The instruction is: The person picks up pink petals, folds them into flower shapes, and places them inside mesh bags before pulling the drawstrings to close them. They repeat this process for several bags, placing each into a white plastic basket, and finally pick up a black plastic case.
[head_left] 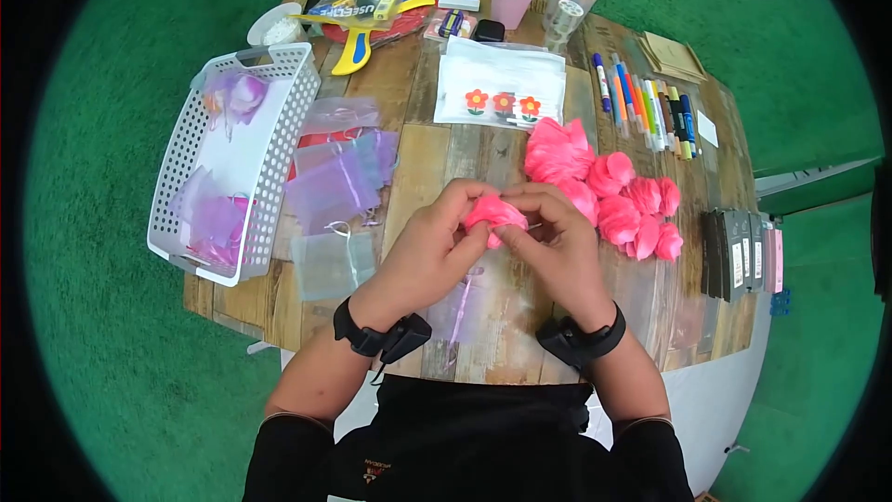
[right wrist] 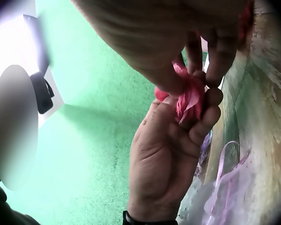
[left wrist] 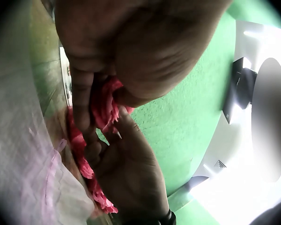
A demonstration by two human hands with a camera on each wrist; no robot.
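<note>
Both hands meet over the middle of the table, pinching a small bunch of bright pink artificial petals (head_left: 495, 212) between thumbs and fingers. My left hand (head_left: 429, 244) grips its left side, my right hand (head_left: 564, 249) its right side. From the left wrist view, the layered petals (left wrist: 104, 104) show between the fingertips of both hands; the right wrist view shows them (right wrist: 191, 99) cupped in the left fingers. Right of the hands lie several more pink petal bunches (head_left: 618, 218) in a heap. Below the hands, a sheer lilac drawstring pouch (head_left: 457, 311) lies flat.
At left stands a white perforated basket (head_left: 279, 167) holding purple pouches, with more sheer pouches (head_left: 330, 181) beside it. A flower-printed white pouch (head_left: 502, 74), markers (head_left: 650, 112), a pink cup (head_left: 513, 0) and yellow-handled scissors (head_left: 353, 51) lie farther back. Dark boxes (head_left: 729, 256) stand at the right edge.
</note>
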